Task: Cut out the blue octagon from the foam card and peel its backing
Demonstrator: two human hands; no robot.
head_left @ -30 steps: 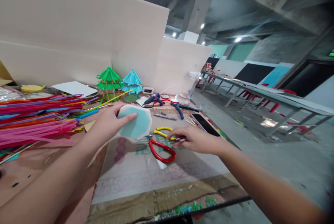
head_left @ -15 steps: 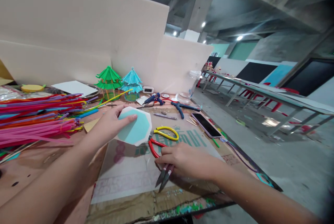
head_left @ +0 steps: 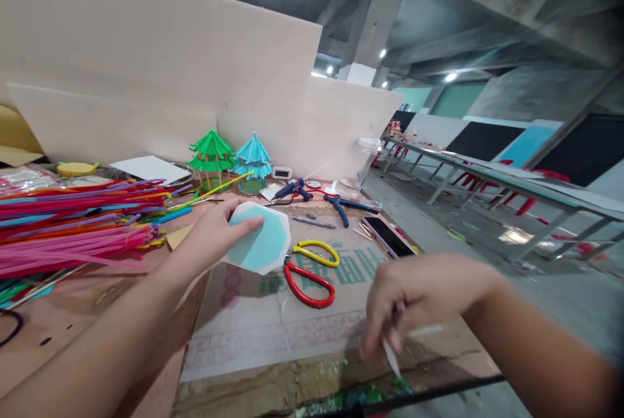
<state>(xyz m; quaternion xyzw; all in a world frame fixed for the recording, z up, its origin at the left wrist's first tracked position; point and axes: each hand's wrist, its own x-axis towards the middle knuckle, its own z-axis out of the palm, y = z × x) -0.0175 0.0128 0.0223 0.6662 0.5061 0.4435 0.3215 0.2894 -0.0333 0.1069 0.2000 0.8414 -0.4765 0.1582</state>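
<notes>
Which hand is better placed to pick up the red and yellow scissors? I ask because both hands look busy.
Probably the right hand: it hovers just right of the scissors, though it already pinches a thin, blurred tool. The left hand holds the teal octagon piece.

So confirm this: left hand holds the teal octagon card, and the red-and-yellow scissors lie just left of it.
Wrong side. In the head view the left hand does hold the teal octagon card, but the red-and-yellow scissors lie just right of it.
</notes>
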